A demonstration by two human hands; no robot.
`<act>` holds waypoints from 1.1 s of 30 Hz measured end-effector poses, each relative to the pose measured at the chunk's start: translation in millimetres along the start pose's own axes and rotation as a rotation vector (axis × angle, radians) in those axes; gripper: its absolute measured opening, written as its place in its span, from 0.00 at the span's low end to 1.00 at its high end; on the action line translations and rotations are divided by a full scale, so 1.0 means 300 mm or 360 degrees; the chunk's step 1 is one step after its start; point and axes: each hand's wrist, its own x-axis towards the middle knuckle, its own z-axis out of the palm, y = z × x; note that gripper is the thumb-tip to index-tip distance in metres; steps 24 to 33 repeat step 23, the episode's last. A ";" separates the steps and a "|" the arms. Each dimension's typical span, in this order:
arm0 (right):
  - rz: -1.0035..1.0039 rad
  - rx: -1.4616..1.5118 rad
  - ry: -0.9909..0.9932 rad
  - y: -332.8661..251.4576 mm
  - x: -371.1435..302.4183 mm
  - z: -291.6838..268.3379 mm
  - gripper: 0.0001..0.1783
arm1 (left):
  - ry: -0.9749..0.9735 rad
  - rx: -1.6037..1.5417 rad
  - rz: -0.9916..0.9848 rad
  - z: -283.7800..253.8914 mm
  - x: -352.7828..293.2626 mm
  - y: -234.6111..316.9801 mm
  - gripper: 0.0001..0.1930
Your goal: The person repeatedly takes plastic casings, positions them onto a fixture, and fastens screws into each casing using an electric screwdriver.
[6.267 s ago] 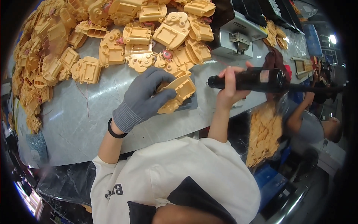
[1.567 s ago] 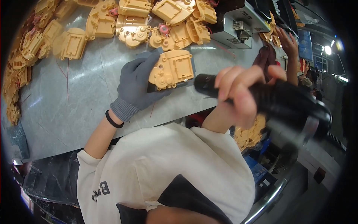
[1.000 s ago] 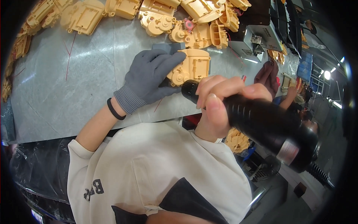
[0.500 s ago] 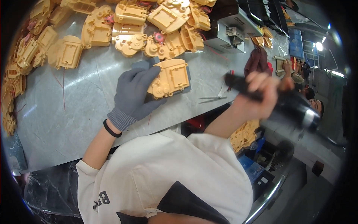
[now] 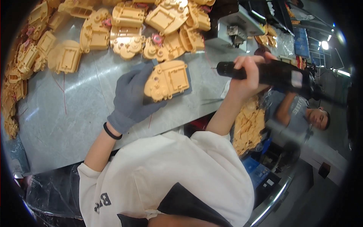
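My left hand (image 5: 132, 97), in a grey glove with a black wristband, grips a yellow-orange plastic housing part (image 5: 166, 80) against a dark pad on the grey table (image 5: 68, 117). My bare right hand (image 5: 245, 77) is closed around a black electric screwdriver (image 5: 278, 73), held level to the right of the part. Its bit tip points left and stays a short way clear of the part.
A heap of similar yellow-orange plastic parts (image 5: 124, 26) fills the table's far side and left edge. A grey metal fixture (image 5: 234, 30) stands at the back right. A bag of more parts (image 5: 247, 126) sits below the table edge. Another person (image 5: 302, 113) is at the right.
The screwdriver has lifted off the part and swung out to the right and up. My left hand still holds the same part, now nearer the table's middle.
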 end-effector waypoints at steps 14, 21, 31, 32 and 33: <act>0.0021 -0.0540 0.0503 0.087 0.042 -0.341 0.23 | -0.0044 0.0092 -0.0058 0.013 -0.029 -0.019 0.46; 0.0075 -0.0431 0.0620 0.113 0.015 -0.345 0.21 | -0.0006 0.0066 -0.0017 0.022 -0.035 -0.023 0.46; -0.0070 -0.0535 0.0617 0.112 0.027 -0.358 0.23 | -0.0050 0.0078 -0.0057 0.019 -0.031 -0.018 0.45; -0.0070 -0.0535 0.0617 0.112 0.027 -0.358 0.23 | -0.0050 0.0078 -0.0057 0.019 -0.031 -0.018 0.45; -0.0070 -0.0535 0.0617 0.112 0.027 -0.358 0.23 | -0.0050 0.0078 -0.0057 0.019 -0.031 -0.018 0.45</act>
